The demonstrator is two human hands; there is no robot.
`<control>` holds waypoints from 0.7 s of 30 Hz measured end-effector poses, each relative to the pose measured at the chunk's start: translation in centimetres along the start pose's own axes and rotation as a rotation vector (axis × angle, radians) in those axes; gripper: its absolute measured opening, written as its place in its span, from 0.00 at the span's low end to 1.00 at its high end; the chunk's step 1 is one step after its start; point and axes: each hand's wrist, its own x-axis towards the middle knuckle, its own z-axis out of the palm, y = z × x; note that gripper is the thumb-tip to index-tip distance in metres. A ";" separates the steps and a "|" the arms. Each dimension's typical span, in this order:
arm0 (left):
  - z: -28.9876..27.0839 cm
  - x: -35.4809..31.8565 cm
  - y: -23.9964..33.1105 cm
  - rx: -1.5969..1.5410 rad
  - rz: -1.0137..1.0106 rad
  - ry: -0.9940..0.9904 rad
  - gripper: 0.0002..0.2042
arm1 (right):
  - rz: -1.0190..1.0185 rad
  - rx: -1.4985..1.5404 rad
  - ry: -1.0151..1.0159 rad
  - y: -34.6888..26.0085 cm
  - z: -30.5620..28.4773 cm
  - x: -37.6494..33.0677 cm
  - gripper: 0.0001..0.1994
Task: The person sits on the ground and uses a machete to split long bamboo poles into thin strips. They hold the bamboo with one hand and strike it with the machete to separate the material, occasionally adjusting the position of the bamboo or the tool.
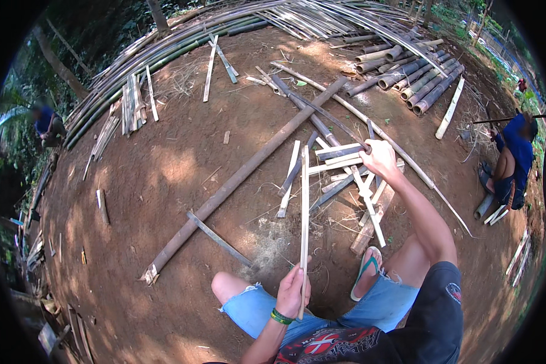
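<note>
Bamboo strip [304, 206], long and thin, stands nearly upright in front of the seated person, its lower end gripped by the left hand [293, 291] just above the knees. A sandalled foot [366, 270] rests on the bare dirt beside it. Farther out, the right hand [380, 159] is stretched forward and clenched around a dark blade or stick [321, 111] that reaches over a loose heap of cut strips [340, 159]. By the look of it, a fair number of strips are already split and lie scattered there, while a long whole pole [249, 173] crosses the ground untouched. Beyond, a stack of thick bamboo sections [415, 76] and long poles along the edge suggest much stock is left. Another person in blue [514, 159] sits at the right.
</note>
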 end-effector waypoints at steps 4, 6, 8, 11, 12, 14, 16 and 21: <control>0.8 5.1 1.7 -0.184 -0.040 0.094 0.22 | -0.006 0.257 -0.123 -4.3 -0.7 -2.8 0.12; 2.0 7.7 3.2 -0.234 -0.023 0.101 0.21 | -0.100 0.313 -0.185 -6.0 -0.3 -4.7 0.11; 3.2 9.4 4.6 -0.252 0.038 0.082 0.20 | -0.203 0.266 -0.251 -7.4 1.1 -6.4 0.11; 3.5 11.5 5.1 -0.303 0.040 0.024 0.21 | -0.368 0.236 -0.345 -9.2 0.7 -8.2 0.09; 4.6 11.3 5.8 -0.278 0.033 0.060 0.23 | -0.406 0.225 -0.346 -9.5 0.6 -8.6 0.09; 5.4 10.8 6.0 -0.194 0.085 0.082 0.24 | -0.456 0.208 -0.362 -9.1 0.7 -8.8 0.09; 5.9 10.3 5.7 -0.157 0.083 0.144 0.24 | -0.479 0.138 -0.363 -8.5 1.0 -8.0 0.09; 6.7 6.9 4.6 -0.153 -0.007 0.000 0.25 | -0.253 0.113 -0.251 -5.5 0.2 -3.6 0.10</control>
